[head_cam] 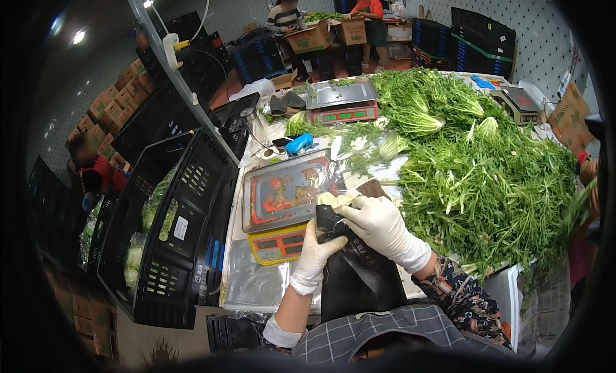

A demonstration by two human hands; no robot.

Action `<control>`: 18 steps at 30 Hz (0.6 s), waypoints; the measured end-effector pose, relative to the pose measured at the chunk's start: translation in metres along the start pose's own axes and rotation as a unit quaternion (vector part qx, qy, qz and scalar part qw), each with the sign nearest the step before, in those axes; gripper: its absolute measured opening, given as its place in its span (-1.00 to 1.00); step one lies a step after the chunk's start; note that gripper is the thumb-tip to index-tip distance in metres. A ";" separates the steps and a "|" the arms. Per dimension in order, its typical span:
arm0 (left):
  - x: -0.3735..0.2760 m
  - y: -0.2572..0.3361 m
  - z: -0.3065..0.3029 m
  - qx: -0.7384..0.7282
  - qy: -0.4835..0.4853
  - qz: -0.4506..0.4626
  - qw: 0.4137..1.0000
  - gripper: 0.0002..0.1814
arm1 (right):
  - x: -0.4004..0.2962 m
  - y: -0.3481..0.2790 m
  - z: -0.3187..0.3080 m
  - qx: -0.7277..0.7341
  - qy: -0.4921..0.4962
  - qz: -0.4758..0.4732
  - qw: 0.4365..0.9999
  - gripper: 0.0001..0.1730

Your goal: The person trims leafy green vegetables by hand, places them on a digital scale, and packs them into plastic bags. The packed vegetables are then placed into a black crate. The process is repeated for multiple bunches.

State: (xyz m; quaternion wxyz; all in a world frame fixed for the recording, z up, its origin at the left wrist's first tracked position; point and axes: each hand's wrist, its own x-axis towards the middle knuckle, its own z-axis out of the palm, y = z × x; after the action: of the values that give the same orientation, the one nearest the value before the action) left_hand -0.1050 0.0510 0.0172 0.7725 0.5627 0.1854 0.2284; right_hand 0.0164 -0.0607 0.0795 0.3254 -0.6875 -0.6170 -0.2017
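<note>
My left hand [314, 260], in a white glove, grips the left side of a black sheet [365, 286] that bears faint writing and hangs down in front of my apron. At the top of this sheet, the gloved fingers of my right hand [380, 226] are closed at a pale vegetable piece [332, 199]. How far that piece reaches down behind the sheet is hidden. Shiny clear plastic shows around it. Beyond my hands lies a stained metal tray [288, 188] on a yellow scale [276, 244].
Leafy frisée-like greens [486, 195] are heaped on the right. A red scale [344, 113] carries another metal tray [341, 91]. A black crate [168, 228] holding bagged vegetables stands left, near a metal post [183, 79]. Other people work at the back, left and right edge.
</note>
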 end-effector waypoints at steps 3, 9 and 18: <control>-0.001 -0.015 -0.013 0.006 -0.047 0.045 0.998 -0.10 | -0.008 -0.015 0.002 -0.075 -0.137 -0.116 0.981 -0.76; -0.005 -0.002 -0.007 -0.083 0.020 0.032 0.996 -0.25 | -0.032 -0.001 -0.005 0.003 0.022 -0.112 0.993 -0.71; -0.011 -0.014 0.001 -0.131 0.099 0.049 0.985 -0.40 | -0.103 0.005 -0.007 0.088 0.037 0.070 0.993 -0.74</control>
State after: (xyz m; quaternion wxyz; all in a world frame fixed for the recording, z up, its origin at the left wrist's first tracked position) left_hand -0.1116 0.0403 0.0040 0.8052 0.4401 0.2016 0.3424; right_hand 0.0060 -0.1390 0.0135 0.4205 -0.6895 -0.5706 -0.1487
